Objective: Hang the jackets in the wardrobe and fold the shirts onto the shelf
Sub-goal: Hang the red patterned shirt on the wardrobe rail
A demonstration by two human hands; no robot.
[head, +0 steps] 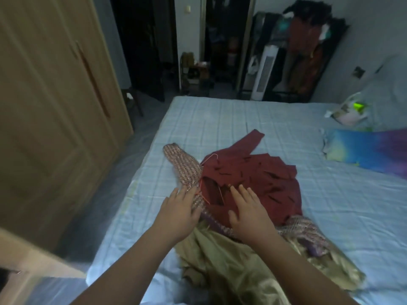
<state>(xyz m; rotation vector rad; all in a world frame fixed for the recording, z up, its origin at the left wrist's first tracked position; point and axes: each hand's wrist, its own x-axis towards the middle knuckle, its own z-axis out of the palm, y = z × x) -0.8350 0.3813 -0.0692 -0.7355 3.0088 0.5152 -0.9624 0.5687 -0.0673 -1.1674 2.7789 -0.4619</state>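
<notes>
Blue checked bed (pixel 220 119) beside a wooden wardrobe (pixel 44 106); straight-fingered left hand (pixel 178 213) on the jacket (pixel 182 166), right hand (pixel 248 214) on the shirt (pixel 253 172).

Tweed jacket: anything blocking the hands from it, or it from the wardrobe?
Yes. The maroon shirt lies across the tweed jacket, under the right hand; the left hand touches the jacket's sleeve directly. The wardrobe door in view looks closed.

A person reaches forward, both palms facing down.
The left hand (pixel 179 213) points toward one o'clock, fingers straight; the right hand (pixel 248 214) points toward eleven o'clock, fingers spread.
</notes>
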